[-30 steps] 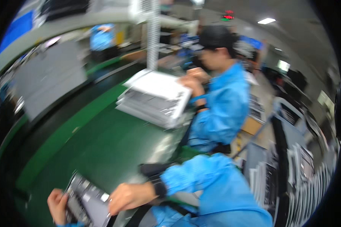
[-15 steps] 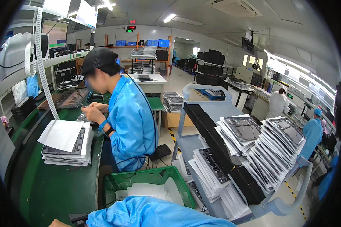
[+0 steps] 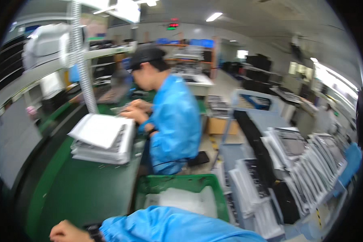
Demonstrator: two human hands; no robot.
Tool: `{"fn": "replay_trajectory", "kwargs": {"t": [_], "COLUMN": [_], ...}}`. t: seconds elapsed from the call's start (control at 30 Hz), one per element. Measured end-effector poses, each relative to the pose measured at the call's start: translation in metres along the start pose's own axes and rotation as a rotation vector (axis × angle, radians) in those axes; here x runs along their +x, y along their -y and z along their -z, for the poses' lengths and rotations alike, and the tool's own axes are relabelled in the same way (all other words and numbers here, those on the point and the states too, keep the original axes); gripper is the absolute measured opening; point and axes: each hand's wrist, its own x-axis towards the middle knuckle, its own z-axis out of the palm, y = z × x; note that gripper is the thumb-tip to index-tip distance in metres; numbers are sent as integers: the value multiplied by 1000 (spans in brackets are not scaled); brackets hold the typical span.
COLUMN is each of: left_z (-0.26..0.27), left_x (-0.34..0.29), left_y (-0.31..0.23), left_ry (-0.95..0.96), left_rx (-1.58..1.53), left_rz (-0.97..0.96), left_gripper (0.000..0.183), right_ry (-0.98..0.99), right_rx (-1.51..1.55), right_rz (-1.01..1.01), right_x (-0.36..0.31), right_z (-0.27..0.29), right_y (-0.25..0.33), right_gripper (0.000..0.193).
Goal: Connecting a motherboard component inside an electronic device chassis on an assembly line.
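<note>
My right hand shows at the lower left edge, above the near part of the green bench. Its fingers look curled, and the lower edge cuts them off, so I cannot make out what they hold. A dark band circles the wrist below the blue sleeve, which stretches in from the lower right. Farther along the bench, apart from my hand, lies a stack of flat dark panels interleaved with white sheets; a loose white sheet tops it. My left hand is out of view.
A co-worker in blue sits beyond the stack, both hands raised over the bench. Beside the bench stands a green crate with white sheets inside. To the right, a grey-blue cart carries leaning stacks of panels.
The view has swung left, so the surroundings sit farther right and look blurred. More of my right hand and its wristband shows at the lower edge.
</note>
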Motion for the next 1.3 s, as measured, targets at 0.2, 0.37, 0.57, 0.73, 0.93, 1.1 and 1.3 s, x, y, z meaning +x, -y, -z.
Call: {"fn": "replay_trajectory", "kwargs": {"t": [0.2,0.37,0.57,0.73,0.93,1.1,1.3], "left_z": [-34,-23,-10,-17,-23,-21,-20], "left_x": [18,13,9,11,6,6,6], "left_y": [-4,-19,-12,-13,-22,-23,-24], "left_ry": [105,100,65,101,82,245,315], "left_rx": [-112,-273,-260,-244,-299,-220,-235], "left_rz": [-28,153,178,214,141,106,73], "left_gripper": [15,15,14,13,24,11,7], "right_ry": [90,191,224,257,324,432,519], "right_rx": [-437,-250,-263,-353,-823,-1039,-1154], "right_rz": [-111,-330,-354,-373,428,678,807], "right_x": [13,31,33,23,17,10,12], "right_z": [51,47,33,38,36,33,31], "right_y": [-6,-16,-29,-33,-32,-33,-33], "right_gripper": [18,15,11,10,19,29,35]}}
